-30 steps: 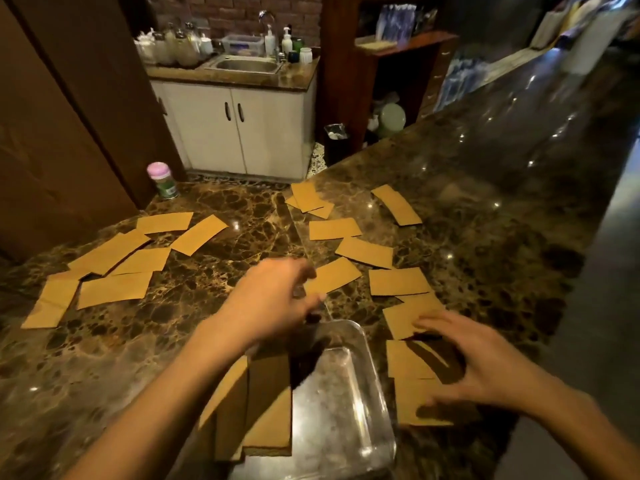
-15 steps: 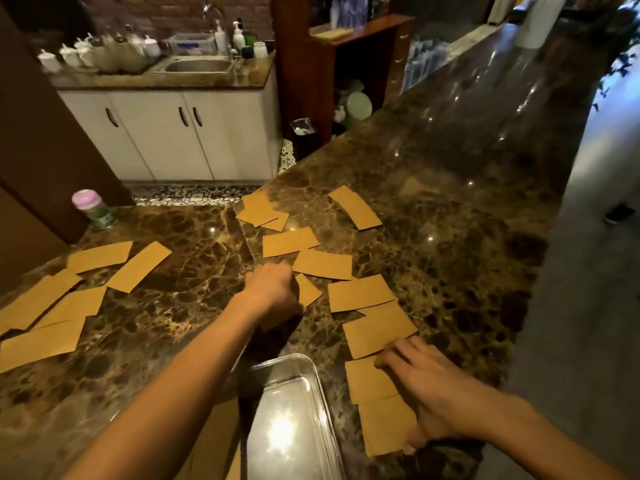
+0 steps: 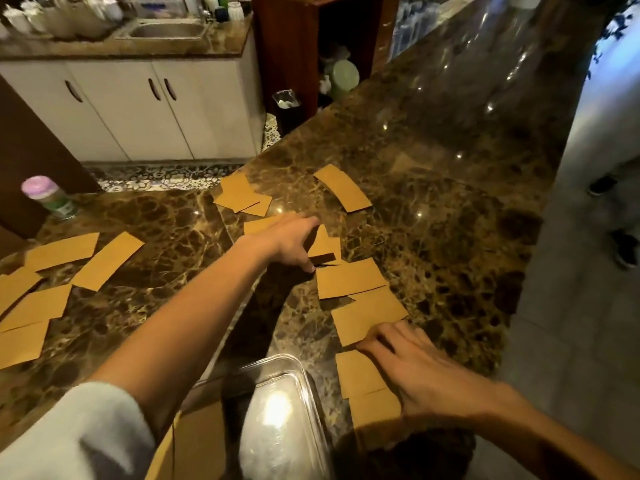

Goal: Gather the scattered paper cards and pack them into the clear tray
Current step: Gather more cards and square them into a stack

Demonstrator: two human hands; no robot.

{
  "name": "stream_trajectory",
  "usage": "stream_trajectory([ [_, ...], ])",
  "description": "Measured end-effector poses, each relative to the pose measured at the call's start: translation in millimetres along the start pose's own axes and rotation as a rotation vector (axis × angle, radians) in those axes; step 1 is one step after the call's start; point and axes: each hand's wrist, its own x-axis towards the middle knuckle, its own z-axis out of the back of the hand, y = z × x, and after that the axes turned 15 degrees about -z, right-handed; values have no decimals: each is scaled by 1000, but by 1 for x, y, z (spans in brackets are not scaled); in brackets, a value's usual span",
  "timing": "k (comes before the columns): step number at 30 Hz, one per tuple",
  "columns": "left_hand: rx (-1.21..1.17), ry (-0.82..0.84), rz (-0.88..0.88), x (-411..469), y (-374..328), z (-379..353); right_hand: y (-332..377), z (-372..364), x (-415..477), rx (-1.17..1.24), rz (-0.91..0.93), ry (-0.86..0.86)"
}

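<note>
Dark marble tabletop [image 3: 433,188], glossy under the lights, with white cabinets [image 3: 145,109] and a sink [image 3: 169,29] behind. Brown paper cards strewn everywhere. Clear tray [image 3: 298,372] down at the near edge, seemingly bare on the side that shows, though a brown stack at its left looks like cards already stowed; hard to be sure.

Left hand [image 3: 291,242] stretched well beyond the tray, fingers curled down and pinching at a small card [image 3: 323,245], one corner lifting off the marble. Looks like a grasp just forming, not yet a clean pick. Right hand [image 3: 426,372] just right of the tray, spread flat and loose, gripping nothing, fingertips on the near edge of a larger card [image 3: 367,320], palm over the closest card [image 3: 358,374].

Now the key relation: a column of overlapping cards running straight away from the tray's right side, long edges lying mostly crosswise to that line. Right hand clearly nearer to those; a short sideways sweep toward the tray probably enough. Another cluster [image 3: 52,292] far left of the tray, left arm's territory. Curved card [image 3: 343,188] farthest beyond the tray. Plenty left to collect, by the look of it.
</note>
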Motion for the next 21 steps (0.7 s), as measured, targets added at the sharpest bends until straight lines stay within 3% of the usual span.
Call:
stream_trajectory([
  [4, 62, 59, -17, 12, 5, -3, -4, -5, 13, -50, -33, -5],
  [8, 111, 52, 18, 8, 13, -13, -4, -6, 13, 169, -42, 2],
  [13, -69, 16, 51, 0, 12, -19, -16, 9, 1, 423, -173, 50],
  [15, -82, 33, 21, 1, -1, -18, -24, 13, -6, 415, -176, 98],
  [19, -55, 140, -135, 8, -47, -27, -8, 2, -16, 296, -169, 362],
  [21, -1, 192, -171, 10, -66, -34, 2, -7, -20, 170, -135, 365],
])
